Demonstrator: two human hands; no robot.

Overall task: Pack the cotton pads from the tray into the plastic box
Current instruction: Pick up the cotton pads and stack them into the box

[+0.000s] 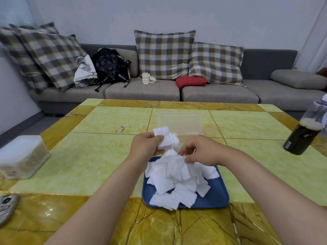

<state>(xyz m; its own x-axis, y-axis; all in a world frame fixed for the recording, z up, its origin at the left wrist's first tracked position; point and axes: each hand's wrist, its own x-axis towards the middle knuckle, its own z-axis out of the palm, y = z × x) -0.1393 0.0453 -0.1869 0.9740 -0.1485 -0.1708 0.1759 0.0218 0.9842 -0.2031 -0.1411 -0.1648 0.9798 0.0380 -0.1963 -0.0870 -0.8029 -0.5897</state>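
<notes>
A blue tray lies near the table's front edge, heaped with several white square cotton pads. Just beyond it stands the clear plastic box, its lid swung open towards the sofa. My left hand holds a small stack of cotton pads above the tray's far edge, in front of the box. My right hand pinches a pad at the top of the heap. The hands hide part of the box's base.
A dark bottle stands at the table's right edge. A frosted container sits at the left, a patterned object at the near left corner. Behind the table a grey sofa holds cushions and bags.
</notes>
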